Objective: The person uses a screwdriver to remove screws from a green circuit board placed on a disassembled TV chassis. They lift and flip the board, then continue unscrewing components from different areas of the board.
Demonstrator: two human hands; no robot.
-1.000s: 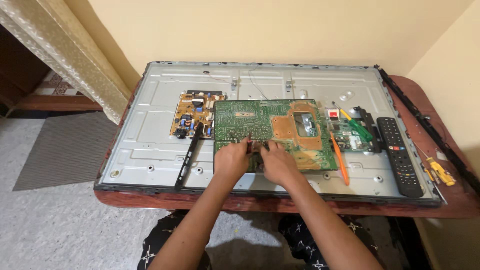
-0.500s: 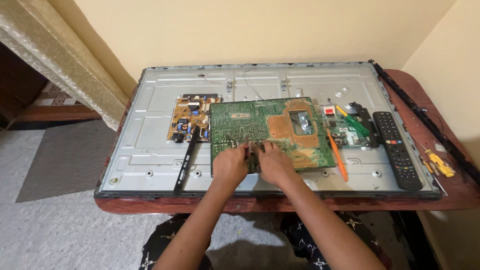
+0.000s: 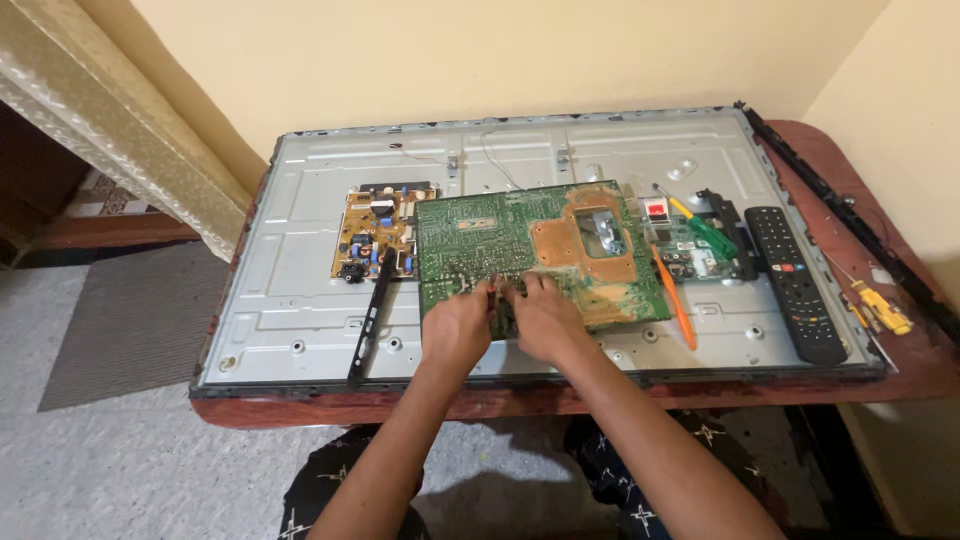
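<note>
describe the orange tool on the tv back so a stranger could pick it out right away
Start at the grey metal back panel of the television lying flat on the red-brown table. Go to the right edge of the large green circuit board in its middle, left of the black remote control. The orange pry tool lies there: a thin, plain orange stick, unlike the green-handled screwdriver above it.

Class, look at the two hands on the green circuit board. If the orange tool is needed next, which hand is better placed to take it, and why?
Probably the right hand. It rests on the green circuit board on the side nearer the orange tool, which lies along the board's right edge. The left hand would have to cross over the right to reach it.
</note>
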